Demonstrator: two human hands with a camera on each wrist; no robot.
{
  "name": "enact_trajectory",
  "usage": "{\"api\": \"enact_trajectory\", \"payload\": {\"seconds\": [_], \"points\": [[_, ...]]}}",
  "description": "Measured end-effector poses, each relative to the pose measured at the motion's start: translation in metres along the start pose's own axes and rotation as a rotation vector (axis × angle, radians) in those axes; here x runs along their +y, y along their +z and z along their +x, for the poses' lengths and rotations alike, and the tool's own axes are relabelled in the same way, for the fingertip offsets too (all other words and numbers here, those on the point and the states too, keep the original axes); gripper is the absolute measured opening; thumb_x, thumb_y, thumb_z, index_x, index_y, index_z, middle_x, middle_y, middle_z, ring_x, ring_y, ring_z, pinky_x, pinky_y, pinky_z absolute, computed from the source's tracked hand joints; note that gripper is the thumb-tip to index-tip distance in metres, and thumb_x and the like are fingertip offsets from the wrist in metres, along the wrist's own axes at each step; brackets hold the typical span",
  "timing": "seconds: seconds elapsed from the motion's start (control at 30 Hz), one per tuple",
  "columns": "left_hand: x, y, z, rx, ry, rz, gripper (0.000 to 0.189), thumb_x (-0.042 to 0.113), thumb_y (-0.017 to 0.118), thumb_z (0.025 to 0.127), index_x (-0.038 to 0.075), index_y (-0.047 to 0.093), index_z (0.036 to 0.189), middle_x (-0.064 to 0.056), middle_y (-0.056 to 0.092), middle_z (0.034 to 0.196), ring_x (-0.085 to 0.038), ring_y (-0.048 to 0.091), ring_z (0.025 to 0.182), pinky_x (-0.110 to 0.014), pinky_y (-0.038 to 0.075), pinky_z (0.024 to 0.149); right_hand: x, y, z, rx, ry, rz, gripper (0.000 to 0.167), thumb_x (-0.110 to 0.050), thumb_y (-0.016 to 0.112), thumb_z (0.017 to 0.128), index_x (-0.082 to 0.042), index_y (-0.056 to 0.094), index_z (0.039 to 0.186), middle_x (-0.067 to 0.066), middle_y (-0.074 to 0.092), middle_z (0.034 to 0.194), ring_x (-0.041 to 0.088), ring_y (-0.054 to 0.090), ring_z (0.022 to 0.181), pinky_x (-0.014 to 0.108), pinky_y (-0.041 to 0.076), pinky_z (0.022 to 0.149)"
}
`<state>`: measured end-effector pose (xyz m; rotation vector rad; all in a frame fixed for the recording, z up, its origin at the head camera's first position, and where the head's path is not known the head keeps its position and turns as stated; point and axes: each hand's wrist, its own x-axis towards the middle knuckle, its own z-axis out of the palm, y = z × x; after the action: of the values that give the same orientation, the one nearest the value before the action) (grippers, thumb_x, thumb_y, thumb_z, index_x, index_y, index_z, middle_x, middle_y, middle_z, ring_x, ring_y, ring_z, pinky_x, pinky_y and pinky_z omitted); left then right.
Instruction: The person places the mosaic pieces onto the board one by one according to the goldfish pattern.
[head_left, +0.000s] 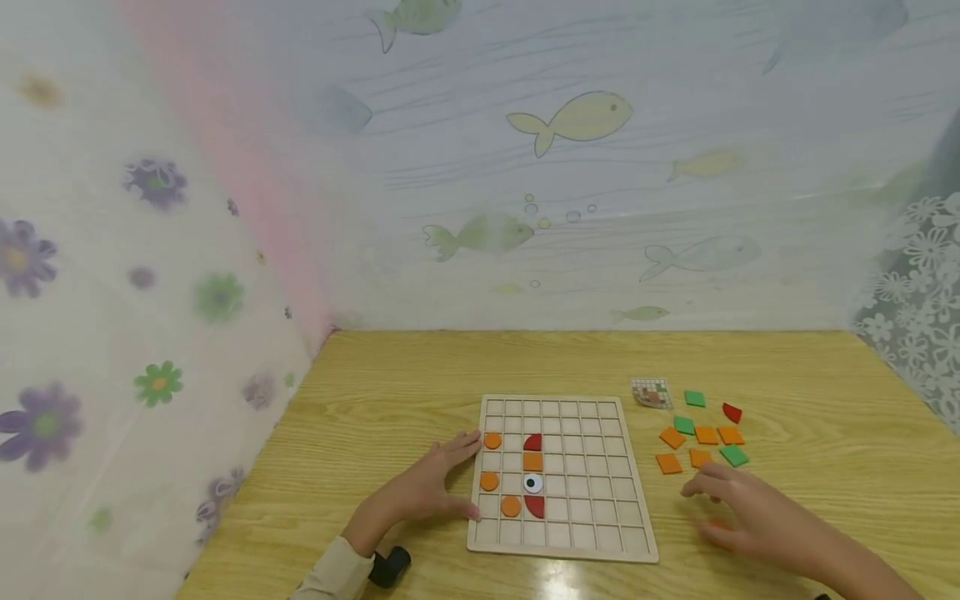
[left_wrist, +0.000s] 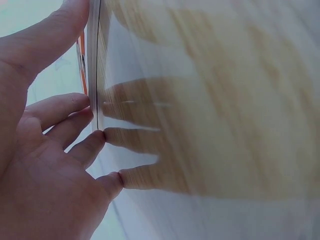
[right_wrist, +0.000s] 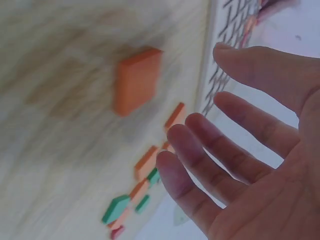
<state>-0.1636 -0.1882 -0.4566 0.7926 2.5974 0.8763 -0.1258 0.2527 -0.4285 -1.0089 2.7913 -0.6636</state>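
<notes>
A wooden grid board (head_left: 588, 492) lies on the table, with orange round pieces (head_left: 511, 506), red quarter-round pieces (head_left: 535, 507), an orange square (head_left: 532, 462) and a white eye piece (head_left: 533, 483) in its cells. My left hand (head_left: 420, 490) touches the board's left edge, thumb and fingers spread along it. To the right of the board, my right hand (head_left: 753, 517) hovers with loosely bent fingers and nothing in it. Nearest its fingertips is an orange square tile (head_left: 700, 457); the right wrist view shows an orange tile (right_wrist: 137, 82) apart from the fingers.
Beyond my right hand lie more orange squares (head_left: 707, 435), green squares (head_left: 733, 455) and a red quarter-round piece (head_left: 732, 412). A small picture card (head_left: 651, 393) sits near the board's far right corner. Patterned curtains (head_left: 480, 275) stand behind the table (head_left: 405, 375) and on its left.
</notes>
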Motion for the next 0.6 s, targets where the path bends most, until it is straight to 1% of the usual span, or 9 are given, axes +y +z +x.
{"api": "enact_trajectory", "payload": {"seconds": [0.1,0.17,0.2,0.27,0.3,0.4,0.43,0.53,0.6], "points": [[-0.001,0.0,0.0,-0.001,0.0,-0.002,0.095,0.042,0.079,0.073,0.005,0.033,0.147,-0.006,0.023,0.155,-0.029,0.014,0.143,-0.057,0.006,0.112,0.004,0.002,-0.008,-0.021,0.038,-0.034,0.031,-0.032,0.078,0.077,-0.018,0.067,0.103,-0.009,0.056,0.102,0.008,0.055,0.083,0.03,0.051,0.066],[-0.001,0.0,0.0,-0.003,0.001,-0.003,0.095,0.043,0.078,0.073,0.005,0.032,0.147,-0.006,0.022,0.155,-0.028,0.014,0.143,-0.057,0.005,0.112,0.006,0.004,-0.013,-0.018,0.052,-0.043,0.034,-0.033,0.079,0.075,-0.017,0.067,0.103,-0.011,0.056,0.1,0.004,0.054,0.082,0.029,0.051,0.065],[0.0,0.0,0.0,-0.003,0.001,-0.004,0.095,0.043,0.078,0.073,0.005,0.032,0.148,-0.006,0.022,0.155,-0.028,0.014,0.143,-0.057,0.005,0.112,0.008,0.006,-0.015,-0.014,0.046,-0.045,0.035,-0.033,0.08,0.074,-0.016,0.067,0.102,-0.01,0.056,0.099,0.004,0.053,0.081,0.029,0.05,0.065],[0.0,0.0,0.0,-0.004,-0.001,-0.004,0.095,0.044,0.078,0.073,0.006,0.032,0.148,-0.005,0.022,0.155,-0.028,0.013,0.143,-0.057,0.005,0.112,0.01,0.008,-0.02,-0.008,0.05,-0.038,0.035,-0.031,0.08,0.073,-0.015,0.067,0.102,-0.011,0.054,0.097,0.001,0.05,0.079,0.027,0.048,0.063],[0.0,0.0,0.0,-0.003,-0.001,-0.003,0.095,0.044,0.078,0.073,0.006,0.032,0.148,-0.005,0.022,0.155,-0.028,0.013,0.143,-0.057,0.005,0.112,0.012,0.009,-0.021,-0.013,0.065,-0.032,0.034,-0.031,0.08,0.073,-0.016,0.067,0.102,-0.012,0.054,0.097,0.0,0.049,0.079,0.027,0.048,0.063],[0.0,0.0,0.0,-0.001,-0.002,-0.004,0.095,0.045,0.078,0.073,0.006,0.033,0.147,-0.006,0.023,0.155,-0.029,0.014,0.143,-0.057,0.006,0.112,0.017,0.012,-0.026,-0.024,0.077,0.005,0.031,-0.026,0.079,0.074,-0.015,0.067,0.101,-0.01,0.054,0.096,0.0,0.049,0.079,0.026,0.047,0.062],[-0.001,0.0,0.0,-0.001,-0.003,-0.003,0.095,0.045,0.078,0.073,0.006,0.033,0.147,-0.005,0.023,0.155,-0.028,0.014,0.143,-0.057,0.006,0.112,0.018,0.013,-0.026,-0.017,0.077,0.011,0.03,-0.023,0.079,0.074,-0.016,0.067,0.1,-0.011,0.054,0.096,0.0,0.049,0.079,0.026,0.047,0.062],[-0.001,0.0,0.0,0.0,-0.005,-0.009,0.095,0.044,0.078,0.073,0.005,0.033,0.147,-0.006,0.023,0.155,-0.029,0.014,0.143,-0.058,0.006,0.112,0.02,0.017,-0.027,0.041,0.034,0.012,0.026,-0.013,0.079,0.073,-0.015,0.068,0.096,-0.013,0.054,0.093,0.0,0.051,0.079,0.026,0.048,0.061],[-0.001,0.0,0.0,-0.002,-0.003,-0.014,0.095,0.043,0.078,0.073,0.005,0.033,0.147,-0.006,0.023,0.155,-0.029,0.014,0.143,-0.058,0.005,0.111,0.02,0.02,-0.028,0.076,0.019,0.016,0.026,-0.006,0.077,0.071,-0.015,0.068,0.094,-0.015,0.054,0.091,-0.001,0.05,0.078,0.025,0.048,0.061]]}}
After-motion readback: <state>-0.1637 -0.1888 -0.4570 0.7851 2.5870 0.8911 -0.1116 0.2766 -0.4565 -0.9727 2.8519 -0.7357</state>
